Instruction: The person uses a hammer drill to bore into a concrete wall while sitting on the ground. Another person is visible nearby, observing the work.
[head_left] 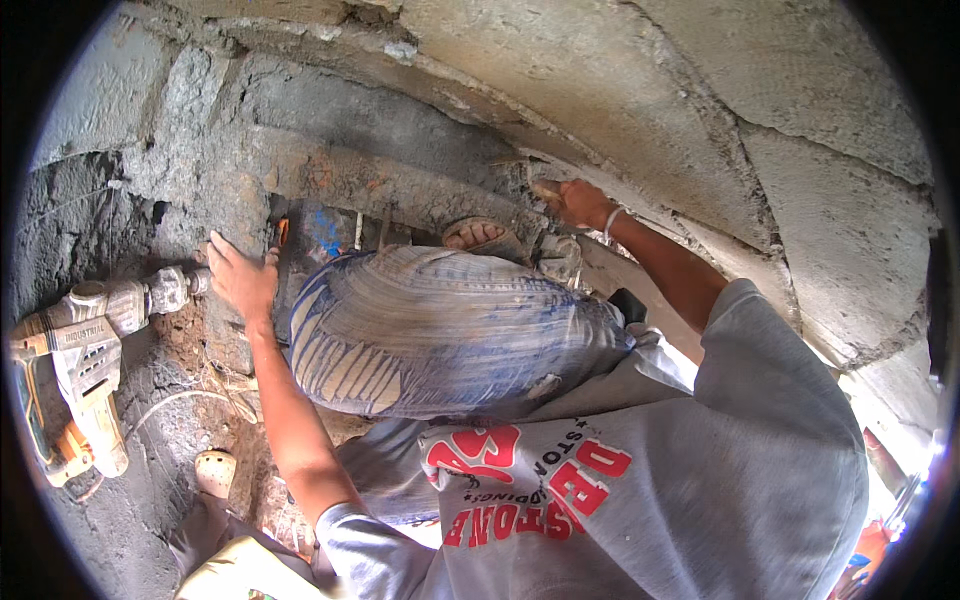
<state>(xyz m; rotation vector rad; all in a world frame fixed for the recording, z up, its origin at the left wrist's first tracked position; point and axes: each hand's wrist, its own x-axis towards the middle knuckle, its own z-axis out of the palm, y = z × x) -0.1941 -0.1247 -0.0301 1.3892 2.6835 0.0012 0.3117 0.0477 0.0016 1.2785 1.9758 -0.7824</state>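
Person squats tight against a concrete block wall, own mud-caked knee in blue-striped cloth filling the middle of the view, sandalled foot just past it. The thing being worked on is a rusty pipe, running level in a chipped-out recess of the wall, still partly crusted with mortar.

Left hand: grip released, palm and fingers laid flat on the broken wall face, just beside the bit end of the rotary hammer. The hammer lies unheld at far left, its white cord trailing over the rubble. Right hand (band on the wrist) rests on the right end of the pipe where it meets the mortar; fingers curled, but cannot tell if the grip is clenched on anything.

Step, by the look of it: a hands-on check of the pipe, with the tool laid aside. Any next move probably calls for closing a hand on the hammer handle, which lies well apart from the left palm.

Room is poor: the wall curves close overhead and to the right, the knee blocks the centre, and the rough recess edges sit right at both hands.
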